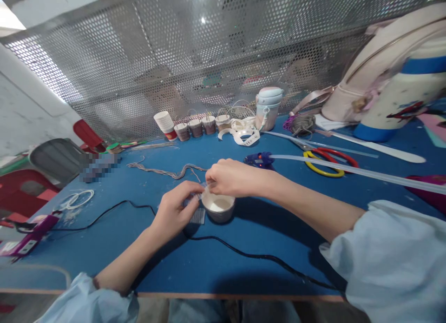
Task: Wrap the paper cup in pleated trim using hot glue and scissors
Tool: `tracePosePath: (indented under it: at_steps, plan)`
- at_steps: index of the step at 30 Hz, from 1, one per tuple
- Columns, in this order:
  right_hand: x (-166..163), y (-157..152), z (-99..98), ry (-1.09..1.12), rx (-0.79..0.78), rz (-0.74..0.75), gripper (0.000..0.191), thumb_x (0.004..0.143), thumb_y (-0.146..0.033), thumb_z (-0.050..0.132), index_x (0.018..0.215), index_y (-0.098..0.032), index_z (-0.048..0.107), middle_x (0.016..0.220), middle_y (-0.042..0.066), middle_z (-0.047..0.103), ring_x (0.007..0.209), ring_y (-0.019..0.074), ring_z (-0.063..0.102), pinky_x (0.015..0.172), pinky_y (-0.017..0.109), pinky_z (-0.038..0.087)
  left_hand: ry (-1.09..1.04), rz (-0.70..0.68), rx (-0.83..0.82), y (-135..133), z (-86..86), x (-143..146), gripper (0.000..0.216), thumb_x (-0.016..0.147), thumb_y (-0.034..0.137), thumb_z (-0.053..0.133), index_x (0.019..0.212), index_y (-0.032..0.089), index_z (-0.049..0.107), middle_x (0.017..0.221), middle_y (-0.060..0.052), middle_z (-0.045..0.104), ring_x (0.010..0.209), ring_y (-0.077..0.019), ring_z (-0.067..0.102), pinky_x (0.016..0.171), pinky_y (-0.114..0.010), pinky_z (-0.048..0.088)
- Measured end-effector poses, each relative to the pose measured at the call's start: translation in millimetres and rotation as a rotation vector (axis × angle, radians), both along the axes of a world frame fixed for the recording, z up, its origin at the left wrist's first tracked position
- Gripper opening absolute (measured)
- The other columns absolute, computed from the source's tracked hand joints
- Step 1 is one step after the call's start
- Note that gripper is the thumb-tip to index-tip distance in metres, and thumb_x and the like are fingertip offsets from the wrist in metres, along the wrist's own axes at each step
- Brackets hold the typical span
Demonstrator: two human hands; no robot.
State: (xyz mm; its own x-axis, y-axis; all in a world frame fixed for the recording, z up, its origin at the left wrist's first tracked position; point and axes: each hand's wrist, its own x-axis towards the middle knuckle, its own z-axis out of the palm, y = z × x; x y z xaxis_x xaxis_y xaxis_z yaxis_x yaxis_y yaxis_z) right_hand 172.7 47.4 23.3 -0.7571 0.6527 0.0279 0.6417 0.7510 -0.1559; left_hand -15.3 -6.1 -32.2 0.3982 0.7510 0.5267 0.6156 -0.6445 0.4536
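The left hand (176,207) and right hand (228,176) meet fingertip to fingertip, both pinched on the left rim of a small paper cup (220,207) standing upright on the blue table (209,276). A black cable (244,254) runs just in front of the cup; a glue gun (259,159) and scissors (327,164) lie behind it.

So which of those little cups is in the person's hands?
The lone cup at the front, white inside, held by the left hand and right hand. The four wrapped cups and the white stack sit untouched at the back.

Head view, down over table (244,262)
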Motion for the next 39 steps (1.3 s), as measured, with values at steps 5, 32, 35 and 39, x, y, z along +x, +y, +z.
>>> tracePosePath:
  at_steps: [5,32,35,39]
  plan:
    - [4.9,1.1,4.0,-0.02,-0.087,0.019,0.027,0.072,-0.028,0.063,0.094,-0.014,0.071,0.089,0.011,0.072,0.077,0.0244,0.064,0.054,0.027,0.036,-0.002,-0.008,0.019,-0.8,1.2,-0.1,0.017,0.085,0.009,0.05,0.095,0.018,0.062,0.091,-0.004,0.068,0.084,-0.0133,0.063,0.076,-0.023,0.047]
    - [156.3,-24.9,-38.4,0.009,-0.131,-0.75,0.05,0.081,-0.065,0.045,0.081,-0.018,0.059,0.086,0.012,0.07,0.077,0.0271,0.064,0.063,0.033,0.043,-0.094,0.005,0.029,1.1,11.2,-11.1,0.016,0.086,0.016,0.053,0.094,0.018,0.067,0.098,-0.008,0.068,0.09,-0.0171,0.062,0.066,-0.025,0.049]
    - [150.5,-4.2,-43.2,0.153,-0.211,-0.634,0.049,0.079,-0.062,0.049,0.09,-0.016,0.061,0.098,0.013,0.07,0.086,0.0269,0.064,0.072,0.033,0.046,-0.104,-0.005,0.033,3.2,13.9,-7.6,0.014,0.086,0.016,0.054,0.092,0.018,0.067,0.098,-0.008,0.068,0.09,-0.0172,0.063,0.066,-0.025,0.049]
    - [136.2,12.8,-46.4,0.214,-0.256,-0.546,0.043,0.082,-0.058,0.047,0.082,-0.018,0.063,0.091,0.009,0.071,0.084,0.0261,0.064,0.072,0.033,0.045,-0.092,-0.035,0.04,6.9,20.0,-1.1,0.014,0.085,0.015,0.055,0.092,0.018,0.067,0.097,-0.008,0.069,0.089,-0.0168,0.063,0.063,-0.024,0.047]
